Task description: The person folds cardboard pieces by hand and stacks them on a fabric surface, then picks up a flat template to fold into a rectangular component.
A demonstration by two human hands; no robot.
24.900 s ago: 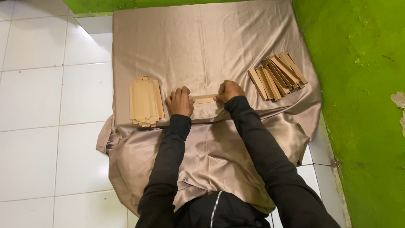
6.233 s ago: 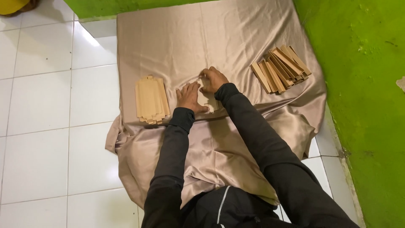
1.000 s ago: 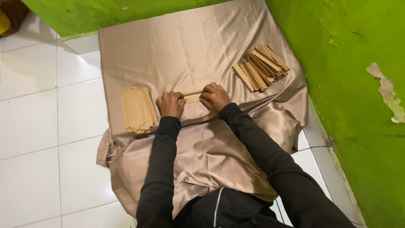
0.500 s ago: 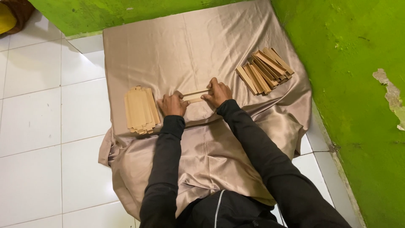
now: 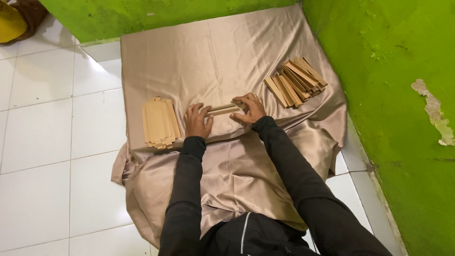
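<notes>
A thin tan cardboard strip [image 5: 223,110] lies across the beige satin cloth [image 5: 222,57], held at both ends. My left hand [image 5: 197,121] grips its left end and my right hand [image 5: 250,108] pinches its right end. To the left of my left hand lies a flat stack of tan cardboard sheets [image 5: 160,122]. Beyond my right hand, to the right, sits a loose pile of folded cardboard strips [image 5: 295,81]. Both arms wear black sleeves.
The cloth is spread over white floor tiles [image 5: 42,142] in a corner. A green wall [image 5: 393,95] with peeling paint rises on the right, and another green wall runs along the back. A yellow and brown object [image 5: 16,21] sits at the far left corner.
The view has shifted slightly. My hands stay on the strip in nearly the same place between the two piles.
</notes>
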